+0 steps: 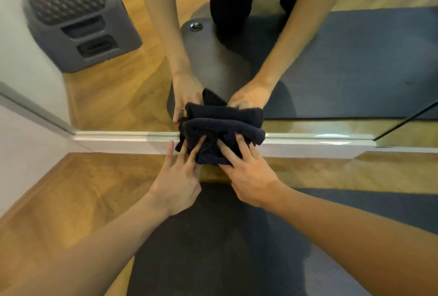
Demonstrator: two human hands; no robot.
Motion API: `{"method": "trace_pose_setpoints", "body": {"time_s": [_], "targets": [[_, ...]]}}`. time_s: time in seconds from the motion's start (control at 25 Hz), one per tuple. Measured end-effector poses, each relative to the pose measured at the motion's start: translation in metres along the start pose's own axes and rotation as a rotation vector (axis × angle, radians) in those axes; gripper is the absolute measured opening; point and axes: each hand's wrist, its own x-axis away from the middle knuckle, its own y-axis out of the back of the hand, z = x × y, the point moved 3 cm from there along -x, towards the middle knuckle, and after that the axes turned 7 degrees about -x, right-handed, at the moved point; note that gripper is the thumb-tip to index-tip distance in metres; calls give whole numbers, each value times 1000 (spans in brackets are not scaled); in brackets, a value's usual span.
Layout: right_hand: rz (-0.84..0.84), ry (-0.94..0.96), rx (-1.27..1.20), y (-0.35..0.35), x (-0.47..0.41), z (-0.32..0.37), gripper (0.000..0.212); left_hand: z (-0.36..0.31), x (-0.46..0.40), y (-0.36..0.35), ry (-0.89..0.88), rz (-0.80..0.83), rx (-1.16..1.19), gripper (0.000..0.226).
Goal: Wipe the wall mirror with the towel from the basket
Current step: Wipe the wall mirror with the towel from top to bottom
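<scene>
A dark navy towel (222,137), bunched and folded, is pressed against the bottom edge of the wall mirror (355,63), just above the white baseboard. My left hand (176,184) lies on its lower left with straight, spread fingers. On the towel's lower right, my right hand (248,175) presses with its fingers spread over the cloth. The mirror shows the reflection of both arms, the hands and the towel.
The white baseboard (118,140) runs along the foot of the mirror. A dark grey rug (213,248) lies on the wooden floor (71,189) below my arms. A grey ribbed basket (78,23) appears as a reflection at upper left. A white wall (21,153) stands at left.
</scene>
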Motion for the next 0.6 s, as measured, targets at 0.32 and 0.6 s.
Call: {"method": "trace_pose_setpoints", "body": {"time_s": [0.32, 0.6], "targets": [[35, 87, -94, -20, -101, 104, 87, 99, 66, -65, 108, 138, 40, 62], [54, 165, -193, -26, -173, 176, 79, 171, 108, -97, 364, 170, 201, 77]]}}
